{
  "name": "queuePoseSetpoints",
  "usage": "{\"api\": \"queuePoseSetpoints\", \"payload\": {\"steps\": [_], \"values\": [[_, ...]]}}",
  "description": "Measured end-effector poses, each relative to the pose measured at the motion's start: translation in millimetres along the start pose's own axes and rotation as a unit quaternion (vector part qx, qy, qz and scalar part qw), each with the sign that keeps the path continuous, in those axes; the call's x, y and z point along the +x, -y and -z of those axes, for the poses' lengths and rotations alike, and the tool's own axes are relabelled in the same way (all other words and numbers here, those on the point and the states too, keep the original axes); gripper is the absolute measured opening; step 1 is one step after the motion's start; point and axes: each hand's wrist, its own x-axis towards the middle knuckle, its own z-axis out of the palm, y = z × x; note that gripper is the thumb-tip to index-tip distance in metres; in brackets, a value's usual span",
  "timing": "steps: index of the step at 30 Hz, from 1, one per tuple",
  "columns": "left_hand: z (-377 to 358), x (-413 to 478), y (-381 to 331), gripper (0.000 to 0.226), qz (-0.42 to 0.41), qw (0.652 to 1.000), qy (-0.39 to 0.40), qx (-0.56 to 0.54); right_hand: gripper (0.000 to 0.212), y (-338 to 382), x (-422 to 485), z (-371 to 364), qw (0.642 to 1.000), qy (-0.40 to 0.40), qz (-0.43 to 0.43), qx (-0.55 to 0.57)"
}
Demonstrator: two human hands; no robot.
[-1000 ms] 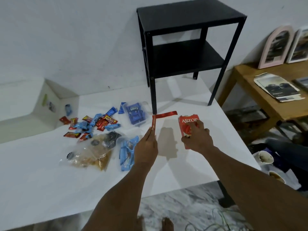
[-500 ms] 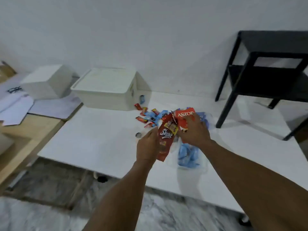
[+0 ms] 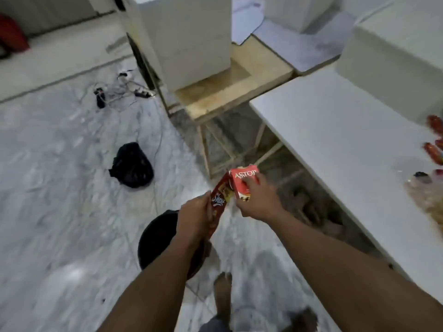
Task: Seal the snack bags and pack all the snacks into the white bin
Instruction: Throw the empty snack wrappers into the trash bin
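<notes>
Two snack packs are in hand. The left hand [image 3: 195, 218] has its fingers wrapped around a long dark-red snack packet [image 3: 219, 202] with white script lettering, held upright and tilted so its top leans toward the other pack. The right hand [image 3: 257, 200] grips a red Astor box [image 3: 242, 182] from the side, fingers curled across its front face (the last letters of the name are covered by them). The top of the packet touches the left edge of the box. Both are held out over the marble floor [image 3: 60, 188], clear of the white table [image 3: 335, 130] that runs along the right.

At the table's far right edge lie about four small red wrapped snacks [image 3: 432, 152], blurred and partly cut off by the frame, and a clear bag of brownish snacks [image 3: 429, 197] just below them. One white bin [image 3: 393, 68] stands at the table's far end, its side wall facing the camera; its inside cannot be seen.

Directly below the left forearm sits one round black bucket [image 3: 155, 240], partly hidden by the arm. One crumpled black plastic bag [image 3: 131, 165] lies farther out on the floor, and a tangle of cables [image 3: 119, 89] with a power strip lies beyond it. A wooden table [image 3: 227, 89] butts against the white table's end, carrying a tall white box [image 3: 187, 37]. Two bare feet [image 3: 223, 291] show at the bottom edge.
</notes>
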Motion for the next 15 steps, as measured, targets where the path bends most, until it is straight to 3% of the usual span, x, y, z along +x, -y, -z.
{"api": "queuePoseSetpoints", "payload": {"steps": [5,10,15], "values": [[-44,-32,163,0.023,0.121,0.993,-0.007,0.001,0.077,59,38,-164,0.988,0.153,0.035,-0.007],[-111,-52,277,0.024,0.178,0.984,-0.028,0.007,0.076,60,64,-302,0.971,0.230,0.055,-0.035],[-162,-66,333,0.029,0.224,0.974,0.002,-0.007,0.073,42,85,-378,0.959,0.264,0.079,-0.070]]}}
